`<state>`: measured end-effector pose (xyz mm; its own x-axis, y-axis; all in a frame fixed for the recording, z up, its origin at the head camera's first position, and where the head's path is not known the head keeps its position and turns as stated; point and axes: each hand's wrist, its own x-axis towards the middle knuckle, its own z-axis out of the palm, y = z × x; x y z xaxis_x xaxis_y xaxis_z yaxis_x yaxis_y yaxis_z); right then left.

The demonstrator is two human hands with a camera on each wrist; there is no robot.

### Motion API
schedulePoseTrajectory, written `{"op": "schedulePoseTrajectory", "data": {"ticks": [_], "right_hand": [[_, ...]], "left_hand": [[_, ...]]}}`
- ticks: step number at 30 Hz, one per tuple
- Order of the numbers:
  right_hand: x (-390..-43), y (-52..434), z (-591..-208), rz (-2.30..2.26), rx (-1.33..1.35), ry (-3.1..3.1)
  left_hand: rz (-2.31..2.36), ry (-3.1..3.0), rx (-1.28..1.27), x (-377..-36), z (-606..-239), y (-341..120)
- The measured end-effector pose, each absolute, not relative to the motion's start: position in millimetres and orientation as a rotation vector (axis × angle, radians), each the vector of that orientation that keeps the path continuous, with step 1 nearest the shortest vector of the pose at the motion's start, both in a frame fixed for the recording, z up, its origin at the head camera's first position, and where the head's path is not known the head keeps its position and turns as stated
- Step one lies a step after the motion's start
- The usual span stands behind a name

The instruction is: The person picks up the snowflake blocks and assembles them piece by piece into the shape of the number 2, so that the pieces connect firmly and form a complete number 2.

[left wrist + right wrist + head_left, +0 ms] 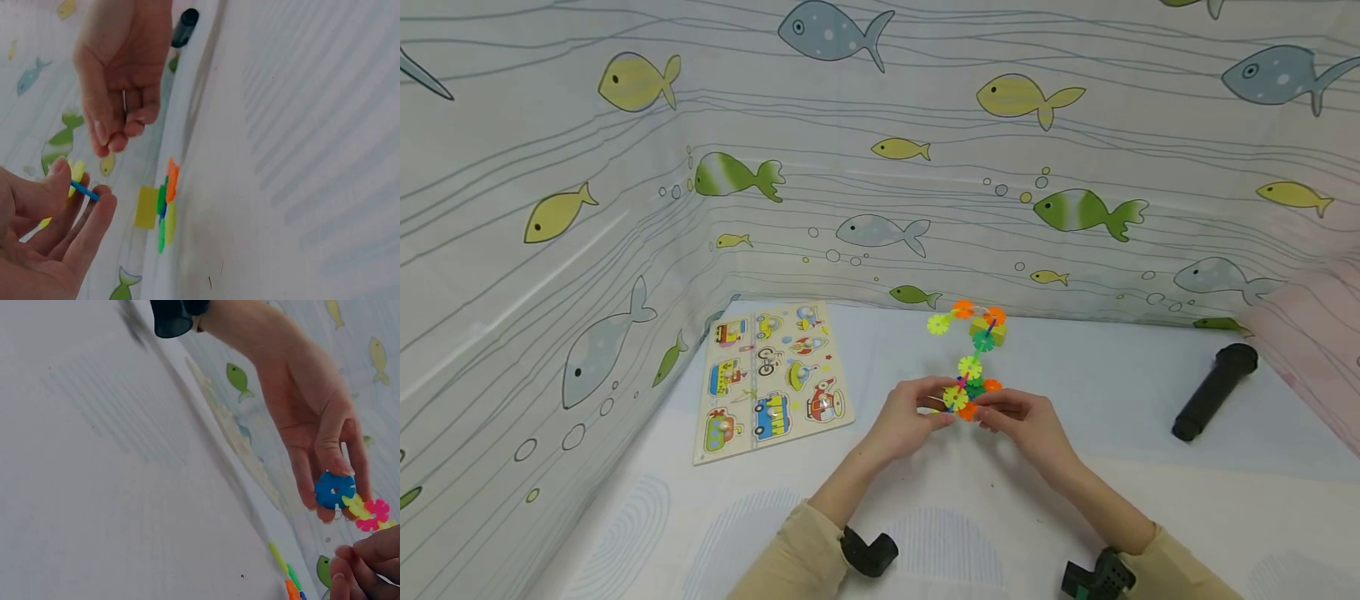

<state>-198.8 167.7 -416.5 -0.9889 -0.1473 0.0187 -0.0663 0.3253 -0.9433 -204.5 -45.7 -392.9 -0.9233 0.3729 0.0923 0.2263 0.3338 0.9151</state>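
A disc chain (pixel 970 367) is already joined, its blue disc (pixel 334 489) being pinched by the left hand (pixel 904 419); whether anything is gripped by the right hand (pixel 1026 423) cannot be told; further discs (pixel 172 187) are left on the table (pixel 1112 392)

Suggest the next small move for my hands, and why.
Perhaps reach your right hand to an orange piece on the table: the left wrist view shows no piece in that hand, while your left hand pinches a blue disc joined to a chain.
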Motion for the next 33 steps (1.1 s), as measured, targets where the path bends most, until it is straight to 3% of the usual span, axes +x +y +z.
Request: {"op": "schedulePoseTrajectory", "data": {"ticks": [22,33], "right_hand": [[-229.0,167.5,-435.4,-1.078,-0.524,2.926],[-223.7,164.5,-435.0,-1.157,-0.367,2.877]], "left_hand": [[1.722,2.436,0.510,-207.1,-393.2,-49.8],[1.727,2.443,0.496,-208.5,-393.9,-51.2]]}}
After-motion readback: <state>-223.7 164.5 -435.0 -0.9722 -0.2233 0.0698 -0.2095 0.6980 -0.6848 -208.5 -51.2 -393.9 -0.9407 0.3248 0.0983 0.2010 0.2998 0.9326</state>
